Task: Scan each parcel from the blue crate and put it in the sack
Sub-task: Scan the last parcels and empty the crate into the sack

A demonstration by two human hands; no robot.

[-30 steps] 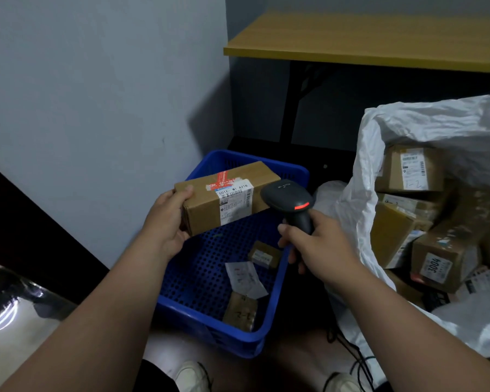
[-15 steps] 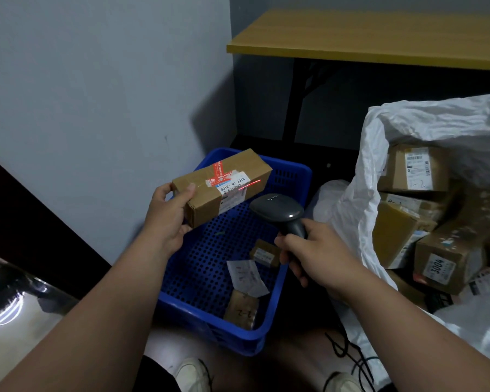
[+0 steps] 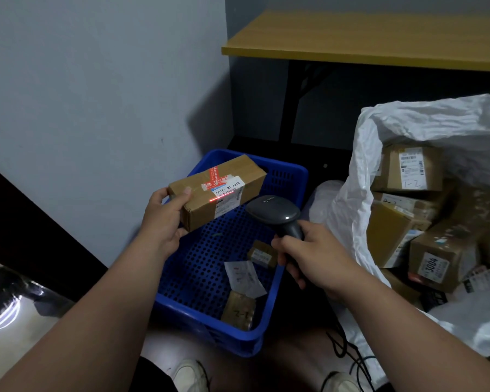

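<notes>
My left hand point(image 3: 164, 219) grips the left end of a long cardboard parcel point(image 3: 227, 188) with a white label and red tape, held above the blue crate point(image 3: 292, 179). A red scan line lies across the label. My right hand point(image 3: 311, 256) holds the handle of a dark barcode scanner point(image 3: 275, 213), whose head points at the parcel from its right. On the crate floor lie a small box point(image 3: 262, 253), a brown packet marked 2-2 point(image 3: 238, 311) and a white slip point(image 3: 245, 274). The white sack point(image 3: 359, 222) stands open on the right with several labelled boxes point(image 3: 408, 168) inside.
A grey wall runs along the left, close behind the crate. A yellow-topped table point(image 3: 365, 43) with dark legs stands at the back. The scanner's black cable point(image 3: 348, 352) trails on the floor near my shoes point(image 3: 190, 374), between crate and sack.
The parcel has tilted so its label faces up more, and the red scan line now falls across the label. The scanner has turned a little toward it.
</notes>
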